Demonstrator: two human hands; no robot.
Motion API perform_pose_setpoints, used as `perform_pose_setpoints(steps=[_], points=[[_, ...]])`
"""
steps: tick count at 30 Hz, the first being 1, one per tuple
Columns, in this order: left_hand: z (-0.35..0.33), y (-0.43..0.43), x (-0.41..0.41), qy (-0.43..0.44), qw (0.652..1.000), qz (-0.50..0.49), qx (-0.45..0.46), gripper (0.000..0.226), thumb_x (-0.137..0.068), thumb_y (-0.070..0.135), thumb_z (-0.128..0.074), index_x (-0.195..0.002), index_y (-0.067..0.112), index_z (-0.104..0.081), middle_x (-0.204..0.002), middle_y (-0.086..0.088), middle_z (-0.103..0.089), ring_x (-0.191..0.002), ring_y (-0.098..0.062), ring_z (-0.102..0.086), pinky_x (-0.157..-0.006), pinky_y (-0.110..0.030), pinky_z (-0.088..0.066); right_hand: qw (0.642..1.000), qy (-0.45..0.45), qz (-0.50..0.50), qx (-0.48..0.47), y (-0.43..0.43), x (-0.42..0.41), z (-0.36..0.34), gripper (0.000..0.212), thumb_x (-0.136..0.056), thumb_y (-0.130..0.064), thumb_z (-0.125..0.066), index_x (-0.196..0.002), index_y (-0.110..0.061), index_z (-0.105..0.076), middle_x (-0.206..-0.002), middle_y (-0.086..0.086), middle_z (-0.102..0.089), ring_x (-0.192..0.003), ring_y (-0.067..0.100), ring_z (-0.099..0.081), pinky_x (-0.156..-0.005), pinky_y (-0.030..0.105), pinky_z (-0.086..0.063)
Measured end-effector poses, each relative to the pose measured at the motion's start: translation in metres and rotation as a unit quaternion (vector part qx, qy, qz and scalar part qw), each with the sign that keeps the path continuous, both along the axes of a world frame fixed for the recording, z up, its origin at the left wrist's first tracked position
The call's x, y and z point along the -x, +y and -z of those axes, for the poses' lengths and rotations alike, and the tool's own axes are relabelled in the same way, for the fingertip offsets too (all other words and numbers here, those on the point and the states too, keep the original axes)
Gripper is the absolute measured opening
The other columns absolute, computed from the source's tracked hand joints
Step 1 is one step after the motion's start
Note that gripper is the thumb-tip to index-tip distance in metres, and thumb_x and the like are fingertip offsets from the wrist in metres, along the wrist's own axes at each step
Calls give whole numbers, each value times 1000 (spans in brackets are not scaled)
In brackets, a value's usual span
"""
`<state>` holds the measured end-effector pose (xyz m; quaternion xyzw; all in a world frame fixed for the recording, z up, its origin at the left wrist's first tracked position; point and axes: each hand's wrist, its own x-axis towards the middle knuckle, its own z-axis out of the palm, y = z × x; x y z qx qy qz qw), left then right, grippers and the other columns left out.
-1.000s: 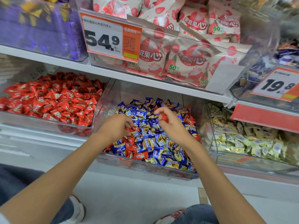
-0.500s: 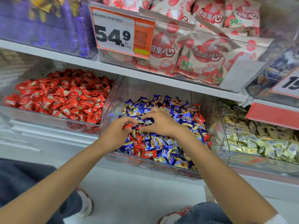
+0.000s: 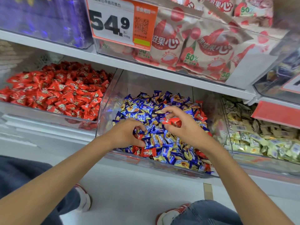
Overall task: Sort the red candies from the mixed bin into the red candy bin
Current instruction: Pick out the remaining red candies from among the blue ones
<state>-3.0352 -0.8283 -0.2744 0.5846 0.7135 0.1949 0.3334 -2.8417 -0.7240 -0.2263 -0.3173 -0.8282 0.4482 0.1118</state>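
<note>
- The red candy bin [image 3: 48,113] is sitting at the left, heaped with red-wrapped sweets, just beside the mixed bin [image 3: 110,98].
- The left hand [image 3: 125,135] is dipping into the near-left part of the mixed bin, fingers curled down among the blue-and-yellow candies [image 3: 162,140]. A bit of red is showing under it, but whether it is gripping anything I cannot tell.
- Stray red candies [image 3: 146,151] are lying at the front edge of the mixed bin, just below that hand.
- The right hand [image 3: 183,127] is pinching one red candy [image 3: 172,121] between thumb and fingers, holding it just above the middle of the pile, well apart from the red bin.
- More red wrappers [image 3: 200,115] are poking out along the mixed bin's right side.
- Judging by these, the sorting is only partway: one piece is waiting to be carried across, and several are remaining, perhaps more buried.
- The pale yellow candies [image 3: 259,140] are sitting at the far right, away from both hands.
</note>
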Motion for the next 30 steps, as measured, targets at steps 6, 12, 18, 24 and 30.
perform_pose_setpoints(steps=[6,12,18,24,30], points=[[2,13,-2,145,988,60,-6,44,-70,35,-82,-108,27,-62,-97,10,-49,-99,-13,-52,-74,-28,-37,997,-62,-39,-18,-10,6,12,11,-88,-12,-64,-88,-23,-65,-102,-7,-48,-82,7,-52,-74,21,-43],[1,9,1,234,969,80,-12,46,-76,40,-75,-118,31,-57,-104,7,-62,-96,-17,-57,-70,-28,-40,982,-125,-126,-70,-23,23,17,17,-79,-39,-75,-93,-29,-71,-104,-5,-47,-94,9,-51,-83,30,-45],[4,3,4,149,989,5,-26,41,-84,25,-71,-118,24,-49,-89,1,-64,-77,-17,-57,-57,-28,-38,913,-248,-226,-232,-25,38,27,34,-82,-42,-71,-112,-25,-70,-100,-1,-38,-89,13,-41,-68,31,-38],[8,-1,8,104,984,-62,-128,29,-90,20,-63,-115,23,-48,-74,2,-55,-65,-19,-51,-55,-30,-36,963,-170,-110,-177,1,24,26,23,-89,-40,-64,-105,-25,-73,-103,-3,-45,-91,12,-45,-72,25,-36],[4,-1,6,61,983,-63,-161,32,-95,23,-55,-127,28,-58,-82,2,-53,-73,-14,-48,-66,-30,-36,999,7,41,1,13,1,17,9,-89,-28,-67,-94,-21,-69,-100,2,-64,-70,7,-54,-64,19,-43]])
